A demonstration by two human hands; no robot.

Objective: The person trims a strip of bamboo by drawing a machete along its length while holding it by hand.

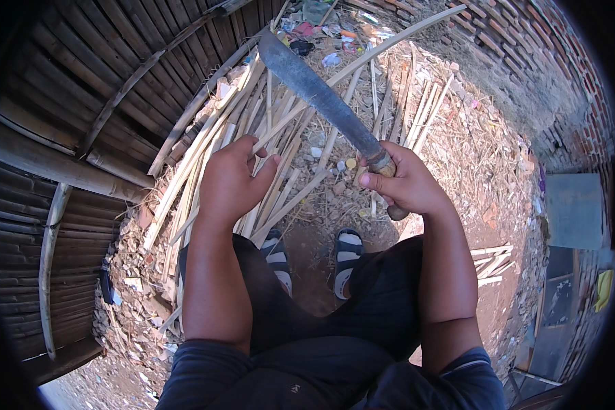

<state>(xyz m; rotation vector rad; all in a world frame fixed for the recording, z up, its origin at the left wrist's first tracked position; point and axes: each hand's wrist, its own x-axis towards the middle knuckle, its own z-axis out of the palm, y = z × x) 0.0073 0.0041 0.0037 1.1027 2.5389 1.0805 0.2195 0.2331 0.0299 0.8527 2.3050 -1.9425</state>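
Observation:
My right hand [406, 179] is closed around the wooden handle [384, 166] of a machete. The machete's broad, dark blade [321, 98] points up and to the left, away from me. A long pale bamboo strip [365, 60] runs from the upper right down to my left hand [231, 179]. Loosely curled fingers hold that strip, while the thumb stands apart from it. Part of the strip is hidden behind the hand. The blade crosses above the strip in the picture; I cannot tell whether they touch.
Many split bamboo strips [215, 140] lie heaped on the left and ahead. A smaller bundle [492, 263] rests at the right. A bamboo wall [68, 89] stands left, a brick wall [560, 89] right. Litter and straw cover the ground around my sandalled feet [348, 253].

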